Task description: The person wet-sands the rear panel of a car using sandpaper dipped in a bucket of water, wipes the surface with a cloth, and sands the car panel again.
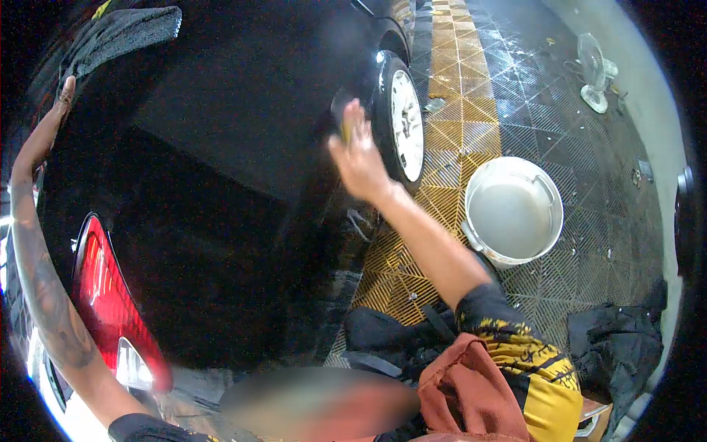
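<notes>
My right hand (362, 163) is against the side of a black car (221, 118), close behind its wheel (405, 125). A small yellow piece (347, 127) shows between the thumb and the stretched fingers of that hand; its kind I cannot tell. My left arm reaches far along the car's other side. At its end, my left hand (65, 99) is at the lower end of a dark grey towel (129, 37) lying on the car, its fingers mostly hidden. Below, near my left forearm, is the red tail light (110, 302).
A white bucket (514, 210) with cloudy water stands on the patterned grey and yellow floor tiles (460, 88), right of my right arm. A fan (593, 74) stands by the wall at the far right. Dark cloth (611, 339) lies at lower right, and a reddish-brown cloth (471, 390) hangs by my body.
</notes>
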A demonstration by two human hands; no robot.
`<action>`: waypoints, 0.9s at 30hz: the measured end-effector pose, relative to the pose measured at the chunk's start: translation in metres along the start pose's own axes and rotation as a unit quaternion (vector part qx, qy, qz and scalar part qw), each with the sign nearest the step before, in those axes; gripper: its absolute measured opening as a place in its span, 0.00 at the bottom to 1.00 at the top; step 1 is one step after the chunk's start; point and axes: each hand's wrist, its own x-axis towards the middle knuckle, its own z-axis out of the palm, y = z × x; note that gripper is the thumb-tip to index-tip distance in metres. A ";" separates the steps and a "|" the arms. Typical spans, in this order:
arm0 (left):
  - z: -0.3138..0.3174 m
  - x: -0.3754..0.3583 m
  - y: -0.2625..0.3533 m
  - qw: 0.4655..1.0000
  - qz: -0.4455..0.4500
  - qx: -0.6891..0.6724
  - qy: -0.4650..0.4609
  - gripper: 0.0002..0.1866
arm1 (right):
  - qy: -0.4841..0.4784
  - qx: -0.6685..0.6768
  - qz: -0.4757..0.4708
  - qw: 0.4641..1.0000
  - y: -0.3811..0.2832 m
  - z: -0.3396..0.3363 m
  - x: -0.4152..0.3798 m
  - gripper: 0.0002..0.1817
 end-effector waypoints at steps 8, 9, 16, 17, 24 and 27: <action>-0.003 0.005 -0.004 0.999 0.005 0.040 0.013 0.39 | -0.047 0.061 -0.098 0.992 -0.029 -0.012 0.026 0.31; 0.002 0.000 0.009 0.999 0.004 0.040 0.020 0.38 | -0.069 0.084 -0.087 0.990 -0.045 -0.019 0.021 0.30; 0.001 -0.001 0.009 0.998 0.004 0.057 0.024 0.38 | 0.013 0.032 -0.015 0.999 0.016 0.004 0.093 0.30; 0.001 -0.001 0.008 0.998 0.002 0.054 0.028 0.38 | 0.000 0.054 -0.049 0.997 -0.005 0.002 0.068 0.31; 0.011 -0.012 0.031 0.997 -0.021 0.072 0.025 0.36 | -0.061 -0.044 0.009 0.997 0.032 -0.005 0.122 0.28; 0.009 -0.008 0.022 0.999 0.015 0.037 0.019 0.34 | 0.000 0.032 -0.054 0.998 -0.003 -0.001 0.091 0.30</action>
